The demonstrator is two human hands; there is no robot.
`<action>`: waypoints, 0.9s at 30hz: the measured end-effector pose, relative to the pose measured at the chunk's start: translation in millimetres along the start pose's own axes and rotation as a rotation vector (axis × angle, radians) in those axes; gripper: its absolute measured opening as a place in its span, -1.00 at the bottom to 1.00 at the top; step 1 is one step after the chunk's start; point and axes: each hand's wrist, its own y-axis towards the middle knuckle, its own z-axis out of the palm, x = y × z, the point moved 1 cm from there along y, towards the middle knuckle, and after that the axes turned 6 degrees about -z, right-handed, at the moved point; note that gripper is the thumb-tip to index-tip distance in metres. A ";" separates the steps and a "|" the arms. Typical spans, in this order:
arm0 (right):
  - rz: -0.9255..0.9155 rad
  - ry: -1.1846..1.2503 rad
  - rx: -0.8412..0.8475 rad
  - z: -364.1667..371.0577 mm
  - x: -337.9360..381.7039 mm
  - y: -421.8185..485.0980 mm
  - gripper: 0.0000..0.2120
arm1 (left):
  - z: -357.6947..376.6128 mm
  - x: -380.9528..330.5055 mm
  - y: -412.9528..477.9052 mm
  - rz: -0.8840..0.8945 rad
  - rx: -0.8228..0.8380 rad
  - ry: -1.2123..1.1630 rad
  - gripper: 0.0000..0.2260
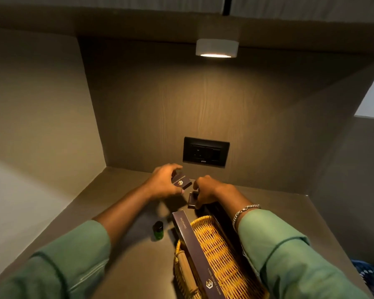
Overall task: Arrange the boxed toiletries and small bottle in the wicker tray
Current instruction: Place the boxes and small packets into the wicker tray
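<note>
A yellow wicker tray (pixel 216 249) sits on the counter near me, right of centre. A long dark box (pixel 194 253) with gold print lies along the tray's left side. My left hand (pixel 164 184) holds a small dark square box (pixel 181 180) above the counter beyond the tray. My right hand (pixel 205 192) grips another small dark box (pixel 192 201) at the counter surface just past the tray's far end. A further dark box (pixel 219 212) lies under my right wrist along the tray's right side. A small green bottle (pixel 158 230) with a black cap stands left of the tray.
The brown counter (pixel 125 212) sits in a niche with walls at the left, back and right. A black wall socket (pixel 206 151) is on the back wall, and a lit lamp (pixel 216 48) hangs above.
</note>
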 end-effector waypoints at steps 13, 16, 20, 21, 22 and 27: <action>-0.110 -0.027 -0.359 -38.1 -5.6 -91.0 -0.42 | 1.4 -43.2 -56.8 0.150 -0.104 0.058 -0.48; -0.040 0.081 -0.378 -27.1 -16.1 -141.4 -0.42 | 23.1 -62.0 -62.2 0.174 -0.017 0.149 -0.51; 0.023 0.173 -0.305 13.4 -26.3 -198.4 -0.47 | 59.5 -81.3 -73.8 0.184 0.167 0.312 -0.53; 0.021 0.168 -0.306 23.7 -27.6 -208.9 -0.49 | 67.6 -84.3 -77.1 0.190 0.208 0.363 -0.54; 0.008 0.160 -0.317 33.6 -27.8 -218.0 -0.49 | 74.8 -86.4 -80.4 0.199 0.243 0.412 -0.55; -0.057 0.169 -0.308 70.9 -23.8 -241.2 -0.54 | 100.3 -87.4 -87.2 0.187 0.362 0.572 -0.56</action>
